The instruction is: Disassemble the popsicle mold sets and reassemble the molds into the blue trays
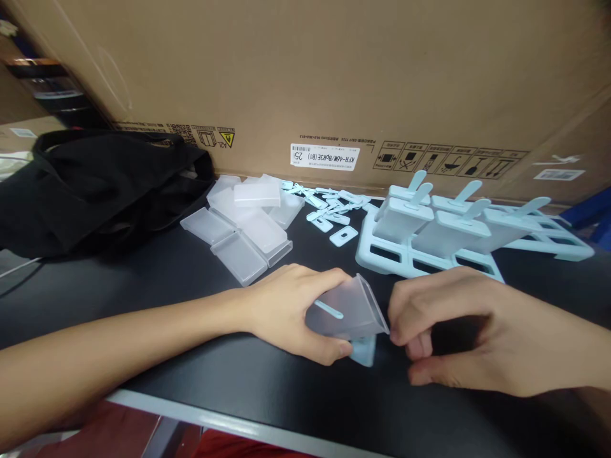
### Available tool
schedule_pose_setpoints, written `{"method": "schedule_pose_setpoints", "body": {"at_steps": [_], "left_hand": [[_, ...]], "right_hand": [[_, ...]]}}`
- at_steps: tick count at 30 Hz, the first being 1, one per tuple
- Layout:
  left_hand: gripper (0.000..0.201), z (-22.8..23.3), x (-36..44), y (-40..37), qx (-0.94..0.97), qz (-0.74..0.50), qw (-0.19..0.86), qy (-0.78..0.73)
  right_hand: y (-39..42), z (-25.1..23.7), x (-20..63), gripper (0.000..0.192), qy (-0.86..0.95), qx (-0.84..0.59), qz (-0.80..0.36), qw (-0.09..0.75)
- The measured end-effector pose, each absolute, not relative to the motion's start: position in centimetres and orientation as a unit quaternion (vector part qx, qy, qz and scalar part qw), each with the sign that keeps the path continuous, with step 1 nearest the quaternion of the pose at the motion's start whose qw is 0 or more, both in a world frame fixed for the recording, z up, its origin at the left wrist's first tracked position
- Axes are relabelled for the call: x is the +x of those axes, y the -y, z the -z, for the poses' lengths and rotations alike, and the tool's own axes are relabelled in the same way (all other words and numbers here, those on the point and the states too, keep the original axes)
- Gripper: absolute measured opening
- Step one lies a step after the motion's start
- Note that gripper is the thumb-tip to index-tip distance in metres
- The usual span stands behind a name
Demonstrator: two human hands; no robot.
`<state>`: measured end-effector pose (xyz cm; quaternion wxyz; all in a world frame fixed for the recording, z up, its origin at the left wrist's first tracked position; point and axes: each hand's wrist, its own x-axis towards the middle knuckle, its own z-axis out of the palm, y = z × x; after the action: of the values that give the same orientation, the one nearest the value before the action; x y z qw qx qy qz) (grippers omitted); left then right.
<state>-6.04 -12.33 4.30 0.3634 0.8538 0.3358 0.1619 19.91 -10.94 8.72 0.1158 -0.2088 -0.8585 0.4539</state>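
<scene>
My left hand (291, 312) is wrapped round a clear, frosted popsicle mold (353, 308) that lies tilted, its open end facing right. A light-blue stick (329, 310) shows at the mold's side; whether it is inside or behind, I cannot tell. Below the mold a light-blue piece (365, 351), probably a lid, is partly hidden by it. My right hand (453, 331) is just right of the mold's rim, fingers curled and thumb apart, with nothing visible between them. Behind it, a light-blue rack (370, 251) carries several molds (446, 235) topped with stick lids.
Several loose frosted molds (260, 226) are piled at the back left of the black table (229, 375). Beside them lie scattered light-blue stick lids (344, 236). A black bag (105, 191) sits at the left. A large cardboard box (267, 76) stands along the back.
</scene>
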Motion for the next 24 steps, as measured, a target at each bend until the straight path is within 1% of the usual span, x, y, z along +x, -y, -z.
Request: {"method": "schedule_pose_setpoints", "body": {"at_steps": [2,6,9,10,15,17,19,24], "left_hand": [[0.052,-4.2,-6.0,12.3,0.854,-0.169,0.36,-0.335],[0.048,-4.1,-6.0,12.4,0.854,-0.174,0.348,-0.346],[0.047,-4.1,-6.1,12.4,0.839,-0.202,0.351,-0.362],[0.046,-4.1,-6.1,12.3,0.831,-0.215,0.354,-0.371],[0.047,-4.3,-6.3,12.1,0.803,-0.255,0.364,-0.397],[0.047,-4.3,-6.3,12.1,0.8,-0.264,0.359,-0.402],[0.045,-4.3,-6.3,12.1,0.796,-0.272,0.357,-0.407],[0.045,-4.2,-6.3,12.1,0.794,-0.276,0.348,-0.415]], "right_hand": [[10.9,-8.3,19.3,0.006,0.872,-0.208,-0.425,0.126],[10.6,-7.4,18.7,0.017,0.898,-0.224,-0.352,0.139],[10.4,-7.0,18.6,0.016,0.907,-0.236,-0.321,0.135],[10.5,-6.9,18.6,0.02,0.91,-0.24,-0.314,0.13],[11.3,-6.0,17.4,0.056,0.928,-0.269,-0.241,0.091],[11.8,-5.6,16.6,0.065,0.932,-0.281,-0.212,0.091],[12.1,-5.3,16.0,0.061,0.931,-0.291,-0.2,0.092],[12.1,-5.4,16.4,0.04,0.927,-0.289,-0.208,0.122]]}}
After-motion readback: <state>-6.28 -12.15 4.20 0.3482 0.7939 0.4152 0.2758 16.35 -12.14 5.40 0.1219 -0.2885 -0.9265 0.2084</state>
